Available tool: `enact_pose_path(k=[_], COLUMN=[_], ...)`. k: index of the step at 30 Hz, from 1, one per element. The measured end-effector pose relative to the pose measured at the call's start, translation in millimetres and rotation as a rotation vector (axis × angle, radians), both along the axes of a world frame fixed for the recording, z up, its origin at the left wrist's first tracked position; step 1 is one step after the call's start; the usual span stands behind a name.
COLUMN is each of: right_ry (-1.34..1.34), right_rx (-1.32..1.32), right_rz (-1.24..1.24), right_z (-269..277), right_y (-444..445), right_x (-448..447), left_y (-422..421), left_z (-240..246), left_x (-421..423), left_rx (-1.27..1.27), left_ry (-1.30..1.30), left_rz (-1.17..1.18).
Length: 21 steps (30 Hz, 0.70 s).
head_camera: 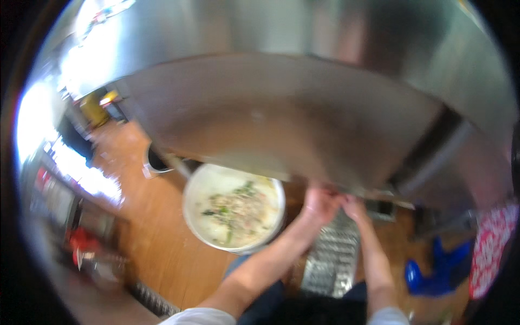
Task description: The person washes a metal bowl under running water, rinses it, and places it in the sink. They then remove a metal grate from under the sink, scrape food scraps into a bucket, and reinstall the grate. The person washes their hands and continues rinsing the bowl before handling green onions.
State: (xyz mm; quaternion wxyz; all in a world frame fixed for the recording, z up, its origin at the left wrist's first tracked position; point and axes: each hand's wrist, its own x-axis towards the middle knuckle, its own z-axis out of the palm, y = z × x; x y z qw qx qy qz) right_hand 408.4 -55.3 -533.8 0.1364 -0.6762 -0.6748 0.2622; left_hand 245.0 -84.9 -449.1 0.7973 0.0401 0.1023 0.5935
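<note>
My left hand [321, 204] and my right hand [352, 206] meet close together under the lower edge of a large stainless steel cabinet or counter [260, 109]. Their fingers are blurred and partly hidden by the metal edge, so I cannot tell whether they hold anything. To the left of my left forearm stands a round white bucket [195, 225], holding pale, green and pinkish food scraps. Below my hands a patterned metal grate or plate [333, 256] lies on the floor, between my forearms.
Blue rubber boots [436, 268] are at the right, near a red-and-white patterned cloth [491, 252]. A dark round container [157, 159] stands behind the bucket. Red items [83, 241] and shelving are at the left, over a brown floor [162, 243].
</note>
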Motion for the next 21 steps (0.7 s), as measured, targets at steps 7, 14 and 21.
enact_pose_path(k=[7, 14, 21], right_ry=[-0.167, -0.388, -0.452], right_rx=[0.577, 0.308, -0.046], right_rz=[-0.218, -0.461, -0.444], right_z=[-16, -26, -20], right_y=[-29, -13, -8], right_x=[52, 70, 87], left_y=[-2, 2, 8], left_z=[7, 4, 3], left_x=[-6, -7, -7], left_rx=[0.023, 0.020, 0.038], left_ry=[0.104, 0.107, 0.141], left_rz=[-0.040, -0.013, -0.024])
